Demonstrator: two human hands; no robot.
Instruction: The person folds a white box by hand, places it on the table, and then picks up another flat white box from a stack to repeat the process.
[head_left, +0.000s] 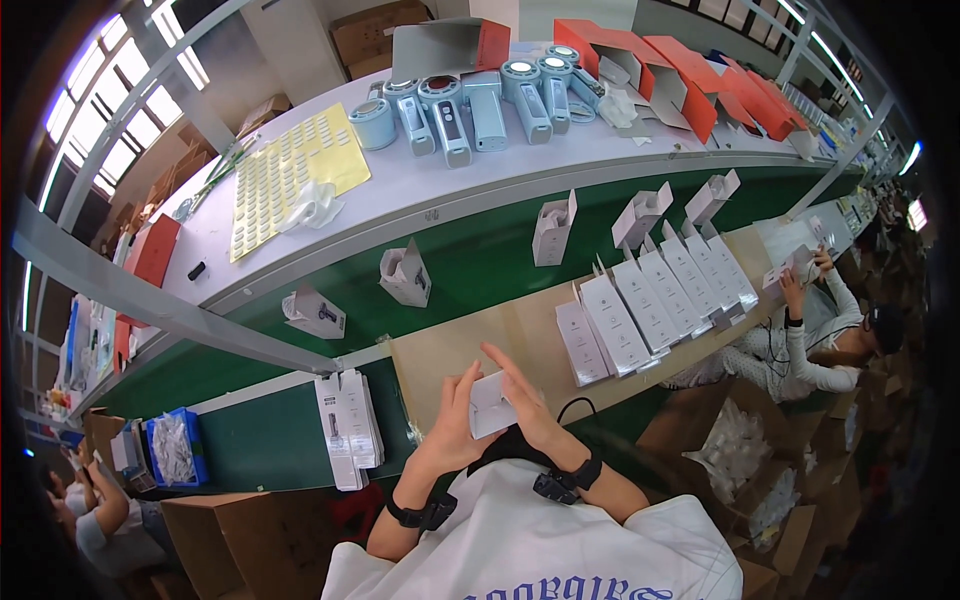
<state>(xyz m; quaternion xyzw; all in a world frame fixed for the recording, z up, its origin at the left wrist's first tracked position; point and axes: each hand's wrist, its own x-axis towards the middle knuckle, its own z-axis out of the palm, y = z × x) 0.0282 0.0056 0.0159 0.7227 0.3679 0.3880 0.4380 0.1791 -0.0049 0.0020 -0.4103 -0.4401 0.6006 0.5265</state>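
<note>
Your fingers pinch a small white folded cardboard carton point(491, 404) from both sides, left hand point(452, 425) and right hand point(532, 402) both clamped on it, held close over the tan work mat point(440, 350) so you can fold it. The row of flat white cartons point(650, 300) sits within reach on your right.

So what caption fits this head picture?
Both hands, left hand and right hand, hold a small white cardboard box above the green conveyor belt.
</note>
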